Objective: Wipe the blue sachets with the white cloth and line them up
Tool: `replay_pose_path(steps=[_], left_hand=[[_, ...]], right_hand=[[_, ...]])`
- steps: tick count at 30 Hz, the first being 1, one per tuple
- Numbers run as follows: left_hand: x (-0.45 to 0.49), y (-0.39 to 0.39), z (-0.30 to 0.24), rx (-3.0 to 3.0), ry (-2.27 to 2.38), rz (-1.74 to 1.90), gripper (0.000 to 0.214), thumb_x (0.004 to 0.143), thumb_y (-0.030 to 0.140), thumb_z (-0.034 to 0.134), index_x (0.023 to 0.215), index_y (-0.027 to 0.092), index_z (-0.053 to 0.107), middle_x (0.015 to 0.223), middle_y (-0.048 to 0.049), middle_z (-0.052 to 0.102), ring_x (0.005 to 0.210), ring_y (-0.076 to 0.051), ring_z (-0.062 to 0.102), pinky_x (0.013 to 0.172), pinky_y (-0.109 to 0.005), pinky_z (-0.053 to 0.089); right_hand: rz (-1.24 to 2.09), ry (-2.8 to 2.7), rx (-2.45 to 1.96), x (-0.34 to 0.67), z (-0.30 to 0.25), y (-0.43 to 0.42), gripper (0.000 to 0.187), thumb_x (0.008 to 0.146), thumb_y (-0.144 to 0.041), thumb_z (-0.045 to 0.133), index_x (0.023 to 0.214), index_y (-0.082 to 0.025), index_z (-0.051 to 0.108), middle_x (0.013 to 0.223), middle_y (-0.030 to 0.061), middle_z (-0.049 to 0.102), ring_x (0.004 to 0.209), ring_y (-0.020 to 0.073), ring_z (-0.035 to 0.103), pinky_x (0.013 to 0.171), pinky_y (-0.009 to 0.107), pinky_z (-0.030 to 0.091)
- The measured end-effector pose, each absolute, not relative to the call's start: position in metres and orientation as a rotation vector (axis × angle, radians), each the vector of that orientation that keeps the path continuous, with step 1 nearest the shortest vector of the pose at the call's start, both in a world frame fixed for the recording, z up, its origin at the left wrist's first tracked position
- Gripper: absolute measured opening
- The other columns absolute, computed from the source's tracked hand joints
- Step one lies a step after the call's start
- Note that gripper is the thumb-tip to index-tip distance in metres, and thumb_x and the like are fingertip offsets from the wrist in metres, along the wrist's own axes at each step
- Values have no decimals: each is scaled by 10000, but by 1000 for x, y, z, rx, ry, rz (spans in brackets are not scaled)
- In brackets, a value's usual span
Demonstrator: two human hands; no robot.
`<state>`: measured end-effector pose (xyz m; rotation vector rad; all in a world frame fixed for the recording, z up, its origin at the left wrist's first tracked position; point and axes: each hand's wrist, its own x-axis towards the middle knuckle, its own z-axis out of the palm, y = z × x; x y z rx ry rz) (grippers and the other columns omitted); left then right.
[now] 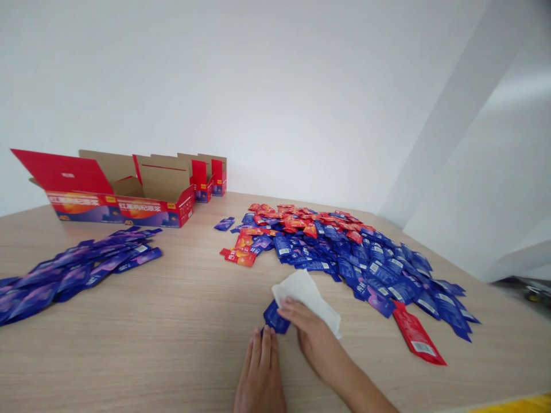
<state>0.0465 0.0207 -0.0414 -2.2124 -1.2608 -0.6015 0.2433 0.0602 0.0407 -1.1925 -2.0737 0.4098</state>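
A blue sachet (275, 319) lies on the table between my hands, partly covered. The fingers of my left hand (260, 370) are stretched out flat over its near end. From the right, my right hand (312, 335) holds a folded white cloth or paper wipe (306, 291), and its fingertips reach the sachet's upper part. The thumb of my right hand is hidden from view. Beyond the wipe spreads a large heap of blue sachets (365, 261), with red sachets (297, 221) mostly along its back.
Open red and blue cardboard boxes (148, 211) stand at the back left. Overlapping blue-purple sachets (81, 269) lie in a row on the left. A single red sachet (417, 334) is at the right, near the heap's front. A white wall (275, 97) closes off the table's back.
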Motion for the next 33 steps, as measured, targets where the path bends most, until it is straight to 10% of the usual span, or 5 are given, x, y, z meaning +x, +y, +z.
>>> replay_pose_path(steps=[18, 33], left_hand=[[-28, 33, 30, -2009, -1930, -516, 522, 851, 14, 385, 1295, 89, 649, 1285, -160, 679, 1224, -277, 614, 1052, -457, 526], [-102, 114, 79, -1849, -2269, -414, 331, 998, 352, 534, 1244, 143, 605, 1210, -103, 661, 1117, -238, 625, 967, -455, 528]], right_hand=[[385, -1943, -1432, 295, 26, 58, 534, 896, -129, 416, 1312, -237, 734, 1461, 63, 624, 1378, 234, 575, 1209, 502, 394], [328, -1980, -1468, 304, 16, 56, 485, 894, -249, 458, 1269, -292, 763, 1434, 5, 642, 1359, 261, 589, 1174, 483, 459]])
